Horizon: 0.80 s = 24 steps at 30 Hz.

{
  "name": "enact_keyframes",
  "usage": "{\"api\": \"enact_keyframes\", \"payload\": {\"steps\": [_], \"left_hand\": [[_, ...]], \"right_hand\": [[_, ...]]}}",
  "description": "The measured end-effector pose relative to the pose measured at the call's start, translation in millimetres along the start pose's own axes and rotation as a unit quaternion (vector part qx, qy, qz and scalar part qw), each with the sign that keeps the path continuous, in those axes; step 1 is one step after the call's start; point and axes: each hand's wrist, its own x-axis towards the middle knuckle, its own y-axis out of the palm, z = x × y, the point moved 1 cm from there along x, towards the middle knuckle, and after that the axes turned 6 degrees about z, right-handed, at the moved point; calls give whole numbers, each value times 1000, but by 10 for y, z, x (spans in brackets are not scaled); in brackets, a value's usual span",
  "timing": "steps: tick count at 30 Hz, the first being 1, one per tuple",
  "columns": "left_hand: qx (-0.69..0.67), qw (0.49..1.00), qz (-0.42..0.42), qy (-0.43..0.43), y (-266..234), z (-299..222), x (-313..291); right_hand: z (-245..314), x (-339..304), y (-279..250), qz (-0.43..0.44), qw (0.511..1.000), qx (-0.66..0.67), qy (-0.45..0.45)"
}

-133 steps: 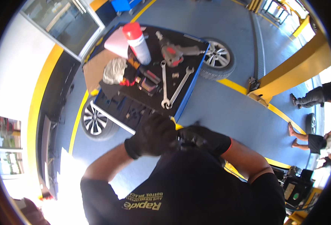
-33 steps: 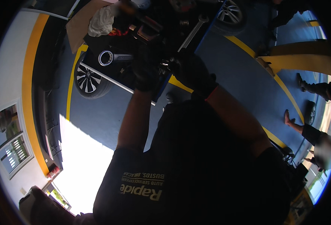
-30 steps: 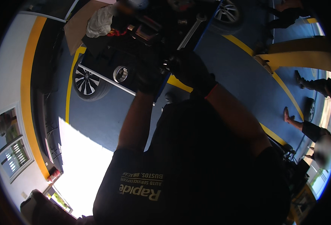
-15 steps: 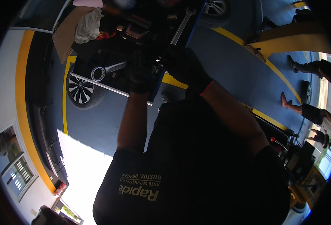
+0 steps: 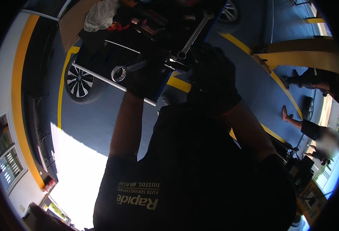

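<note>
Dark gloves cover both hands. My left hand (image 5: 141, 79) is closed around the shaft of a large combination wrench (image 5: 119, 73), whose ring end sticks out to the left above a pale-edged drawer (image 5: 100, 79). My right hand (image 5: 215, 77) is apart from it, to the right of the tool cart and close to my body; its fingers are lost in shadow, so what it holds, if anything, does not show. A second combination wrench (image 5: 195, 35) lies slanted on the dark cart top (image 5: 173, 32). A small shiny metal part (image 5: 172, 60) shows between the hands at the cart's corner.
White crumpled cloth (image 5: 100, 16) and a brown cardboard sheet (image 5: 70, 29) are at the cart's far left. Car wheels (image 5: 81, 82) stand beyond it on both sides. A yellow lift arm (image 5: 300, 54) crosses at the right, with other people (image 5: 311, 123) farther off.
My right hand has drawn back to the right, away from the cart corner. The wrench at my left hand has shifted right. Another pale drawer edge now shows, and the view has tilted slightly.
</note>
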Motion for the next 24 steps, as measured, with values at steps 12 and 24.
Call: {"api": "enact_keyframes", "payload": {"steps": [12,24], "left_hand": [[303,942,64,129,-120,-288,7],[-356,900,252,6,-398,204,-98]], "right_hand": [[-647,826,484,120,958,43,-256],[-894,740,-749,24,793,583,-176]]}}
